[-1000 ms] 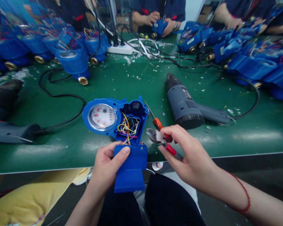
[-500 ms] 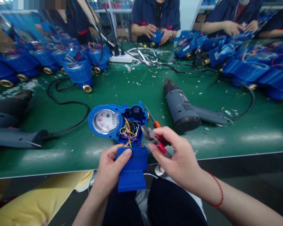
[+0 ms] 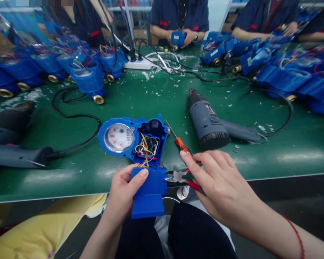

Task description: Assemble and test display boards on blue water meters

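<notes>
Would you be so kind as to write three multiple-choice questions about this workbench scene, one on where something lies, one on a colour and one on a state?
1. Where does the orange-handled screwdriver lie?
A) On the green bench mat, beside the blue water meter
B) On the floor
C) In a co-worker's hand

2. What colour are the handles of the pliers by the right hand?
A) Yellow
B) Red
C) Black

3. What state is the meter's wiring compartment in?
A) Shut under a lid
B) Empty
C) Open, with wires showing

Answers:
1. A, its tip and handle rest on the mat.
2. B, a red handle shows beside the fingers.
3. C, yellow and red wires are plainly visible inside.
</notes>
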The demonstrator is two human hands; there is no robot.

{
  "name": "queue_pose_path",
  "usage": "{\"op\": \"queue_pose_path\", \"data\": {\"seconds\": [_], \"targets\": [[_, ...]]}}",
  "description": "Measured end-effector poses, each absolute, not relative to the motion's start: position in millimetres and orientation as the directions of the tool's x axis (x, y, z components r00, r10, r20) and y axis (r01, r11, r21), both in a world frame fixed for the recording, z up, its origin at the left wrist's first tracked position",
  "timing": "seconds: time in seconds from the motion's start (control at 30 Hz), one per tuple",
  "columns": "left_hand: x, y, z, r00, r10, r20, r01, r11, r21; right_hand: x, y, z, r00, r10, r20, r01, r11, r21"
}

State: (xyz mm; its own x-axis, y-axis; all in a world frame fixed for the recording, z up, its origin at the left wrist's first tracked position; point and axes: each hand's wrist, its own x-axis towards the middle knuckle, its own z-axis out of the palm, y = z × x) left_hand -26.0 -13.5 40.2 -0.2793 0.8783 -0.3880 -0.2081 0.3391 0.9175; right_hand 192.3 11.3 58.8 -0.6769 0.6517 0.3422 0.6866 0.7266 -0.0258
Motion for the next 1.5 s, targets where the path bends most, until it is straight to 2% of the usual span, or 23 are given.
{"op": "queue_pose_path", "data": {"seconds": [0.17,0.33,0.53,0.67,0.77,0.87,0.93,1.0,1.1,1.17,1.27,1.33,1.4,1.5], "targets": [[-24,-14,40,-0.294,0.879,-0.375,-0.235,0.314,0.920,188,14,62,-0.688,0.612,0.391,0.677,0.735,0.042],[-27,-14,37,-0.280,0.884,-0.374,-0.270,0.302,0.914,188,13,64,-0.653,0.633,0.416,0.700,0.714,0.012],[-34,-13,29,-0.214,0.915,-0.342,-0.208,0.300,0.931,190,17,67,-0.678,0.615,0.403,0.674,0.739,0.006],[-37,-15,26,-0.217,0.924,-0.314,-0.140,0.289,0.947,188,22,69,-0.708,0.578,0.406,0.650,0.757,0.057],[-39,-16,25,-0.201,0.931,-0.306,-0.138,0.282,0.949,187,24,70,-0.738,0.546,0.395,0.622,0.778,0.087],[-43,-16,22,-0.174,0.932,-0.317,-0.151,0.293,0.944,188,25,66,-0.727,0.557,0.401,0.628,0.776,0.062],[-45,-16,18,-0.146,0.938,-0.315,-0.168,0.291,0.942,190,25,64,-0.669,0.624,0.404,0.659,0.749,-0.064],[-47,-18,14,-0.117,0.952,-0.284,-0.186,0.260,0.948,192,26,64,-0.569,0.737,0.363,0.663,0.673,-0.327],[-49,-22,9,-0.044,0.982,-0.182,-0.197,0.170,0.966,192,31,69,-0.450,0.879,0.160,0.552,0.414,-0.724],[-49,-24,7,0.000,0.990,-0.139,-0.191,0.136,0.972,191,36,74,-0.420,0.908,-0.008,0.446,0.199,-0.872],[-49,-26,7,-0.004,0.993,-0.119,-0.174,0.116,0.978,188,44,82,-0.413,0.891,-0.187,0.294,-0.064,-0.954],[-50,-27,8,-0.036,0.994,-0.106,-0.163,0.098,0.982,183,52,87,-0.423,0.883,-0.205,0.245,-0.106,-0.964],[-52,-27,10,-0.062,0.993,-0.098,-0.141,0.088,0.986,176,63,96,-0.445,0.878,-0.176,0.261,-0.061,-0.963],[-54,-24,12,-0.024,0.996,-0.088,-0.112,0.084,0.990,154,83,116,-0.489,0.871,-0.049,0.354,0.147,-0.924]]}}
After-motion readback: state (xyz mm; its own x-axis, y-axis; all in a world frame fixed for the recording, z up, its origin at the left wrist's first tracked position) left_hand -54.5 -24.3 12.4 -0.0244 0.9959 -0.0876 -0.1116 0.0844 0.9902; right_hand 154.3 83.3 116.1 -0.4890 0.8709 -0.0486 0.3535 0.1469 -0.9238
